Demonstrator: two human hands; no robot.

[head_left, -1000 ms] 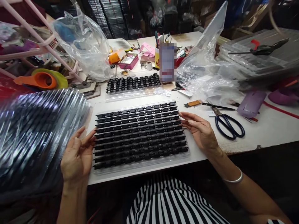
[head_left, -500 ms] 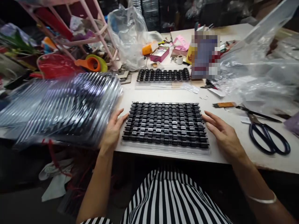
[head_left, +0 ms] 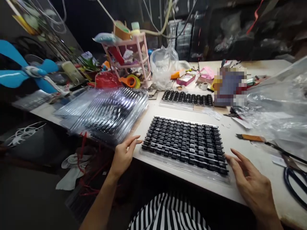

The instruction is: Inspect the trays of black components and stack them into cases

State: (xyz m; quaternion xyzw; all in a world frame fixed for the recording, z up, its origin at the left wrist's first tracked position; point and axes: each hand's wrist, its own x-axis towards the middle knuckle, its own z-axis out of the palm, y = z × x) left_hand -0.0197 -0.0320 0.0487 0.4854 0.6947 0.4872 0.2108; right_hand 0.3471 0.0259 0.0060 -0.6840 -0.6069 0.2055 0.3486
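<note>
In front of me on the white table lies a clear plastic tray [head_left: 184, 167] filled with rows of small black parts [head_left: 184, 140]. My left hand [head_left: 123, 156] is at the tray's near left corner, its thumb and fingers slightly apart and nothing between them. At the right edge is my right hand [head_left: 251, 182], fingers spread, fingertips close to the tray's side; whether they touch it I cannot tell. Farther back sits a second clear tray [head_left: 177, 105] with similar black parts.
Stacked clear plastic trays [head_left: 105, 111] lie to the left. Scissors [head_left: 295, 182] and an orange-handled cutter [head_left: 249, 137] are on the right, near crumpled clear plastic bags [head_left: 275, 99]. Behind stand a pink rack [head_left: 144, 60] and a blue-bladed fan [head_left: 31, 72].
The view has tilted up and turned left, bringing the fan into sight. Both hands are now nearer the front corners of the tray, still on either side of it.
</note>
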